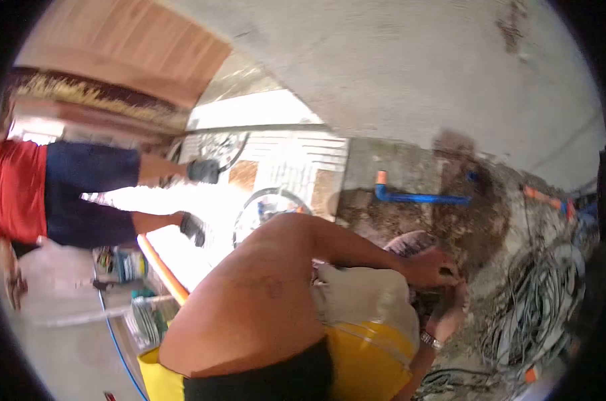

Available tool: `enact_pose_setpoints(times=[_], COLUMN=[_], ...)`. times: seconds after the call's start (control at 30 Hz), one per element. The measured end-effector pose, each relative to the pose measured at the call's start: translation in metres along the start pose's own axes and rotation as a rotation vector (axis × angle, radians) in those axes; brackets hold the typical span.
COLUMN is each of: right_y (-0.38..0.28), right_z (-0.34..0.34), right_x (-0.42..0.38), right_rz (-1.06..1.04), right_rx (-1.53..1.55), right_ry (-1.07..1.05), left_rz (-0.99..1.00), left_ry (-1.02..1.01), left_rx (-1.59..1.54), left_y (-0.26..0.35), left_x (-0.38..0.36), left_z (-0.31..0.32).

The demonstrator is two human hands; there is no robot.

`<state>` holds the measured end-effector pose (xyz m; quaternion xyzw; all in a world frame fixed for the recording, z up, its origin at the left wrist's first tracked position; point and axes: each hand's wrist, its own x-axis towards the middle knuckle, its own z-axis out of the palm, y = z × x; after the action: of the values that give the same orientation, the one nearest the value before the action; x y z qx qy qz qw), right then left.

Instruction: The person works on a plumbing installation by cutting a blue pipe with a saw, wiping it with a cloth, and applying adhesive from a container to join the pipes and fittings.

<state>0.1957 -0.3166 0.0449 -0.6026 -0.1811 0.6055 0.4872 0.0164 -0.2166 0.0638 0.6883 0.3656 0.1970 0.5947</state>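
The view is turned sideways. My right hand point(431, 269) is closed, its fingers bent in close to my left hand. My left hand point(450, 313), with a watch point(431, 341) at its wrist, also has its fingers drawn together and meets the right one. Whatever sits between them is too small and blurred to name. A pale, rounded thing point(366, 294) with yellow point(373, 347) beside it lies next to my forearms. Behind my right hand shows part of a greyish patterned shoe point(410, 244). Broken, dirty ground surrounds both hands.
A blue pipe point(423, 198) with an orange end rises from a damp hole by the wall point(416, 73). Coiled grey cables point(543, 301) and an orange pipe point(547, 200) lie nearby. Another person point(89, 194) in red and navy stands on the bright floor.
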Motion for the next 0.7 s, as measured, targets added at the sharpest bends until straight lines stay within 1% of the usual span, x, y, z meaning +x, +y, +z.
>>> enact_pose_setpoints(times=[0.03, 0.1, 0.13, 0.2, 0.23, 0.27, 0.3, 0.33, 0.37, 0.4, 0.43, 0.47, 0.5, 0.53, 0.57, 0.6, 0.63, 0.67, 0.7], right_y=[-0.004, -0.027, -0.027, -0.019, -0.02, -0.021, -0.031, -0.037, -0.036, -0.045, -0.061, -0.078, -0.094, -0.108, -0.123, -0.138, -0.14, -0.144, -0.14], right_z=[0.009, 0.017, 0.013, 0.0, -0.001, -0.002, 0.005, 0.009, 0.007, -0.003, -0.014, -0.025, -0.054, -0.096, -0.098, -0.1, -0.092, -0.085, -0.071], right_x=[0.0, -0.012, -0.012, -0.01, -0.013, -0.016, -0.02, -0.023, -0.023, -0.027, -0.03, -0.033, -0.033, -0.034, -0.047, -0.06, -0.059, -0.055, -0.054], right_rz=[-0.041, 0.164, 0.166, 0.087, -0.096, -0.268, -0.341, -0.407, -0.552, -0.56, -0.56, -0.558, -0.564, -0.583, -0.553, -0.509, -0.571, -0.577, -0.731], right_rx=[0.073, 0.363, 0.348, 0.365, 0.037, -0.295, -0.39, -0.488, -0.538, -0.546, -0.534, -0.522, -0.522, -0.127, 0.242, 0.614, -0.084, -0.794, -1.193], right_ry=[-0.084, 0.114, 0.124, 0.013, 0.026, 0.099, 0.17, 0.24, 0.288, 0.318, 0.373, 0.42, 0.428, 0.164, 0.054, -0.041, 0.104, 0.246, 0.134], left_rz=[-0.021, 0.086, 0.088, 0.028, 0.045, -0.07, -0.194, -0.186, 0.053, 0.294, 0.314, 0.141, 0.047, -0.045, -0.231, -0.321, -0.411, -0.302, -0.19], left_ry=[0.035, -0.014, -0.012, -0.178, -0.2, -0.244, -0.287, -0.314, -0.236, -0.148, -0.168, -0.119, -0.096, -0.061, -0.145, -0.195, -0.245, -0.237, -0.237], left_rx=[0.007, 0.063, 0.046, 0.011, -0.004, -0.27, -0.529, -0.531, -0.354, -0.183, -0.187, -0.423, -0.536, -0.653, -0.651, -0.649, -0.645, -0.522, -0.401], left_y=[0.0, 0.003, 0.003, 0.003, -0.001, -0.005, -0.005, 0.001, 0.005, 0.011, -0.002, -0.024, -0.034, -0.044, -0.047, -0.041, -0.026, -0.008, 0.019], left_x=[0.0, 0.001, 0.001, 0.006, 0.008, 0.009, 0.01, 0.008, 0.005, 0.005, 0.006, 0.004, 0.004, 0.003, 0.002, 0.003, 0.003, -0.002, -0.007], left_z=[0.0, 0.008, 0.011, 0.01, 0.018, 0.022, 0.024, 0.021, 0.016, 0.015, 0.02, 0.021, 0.021, 0.022, 0.019, 0.017, 0.01, 0.013, 0.01])
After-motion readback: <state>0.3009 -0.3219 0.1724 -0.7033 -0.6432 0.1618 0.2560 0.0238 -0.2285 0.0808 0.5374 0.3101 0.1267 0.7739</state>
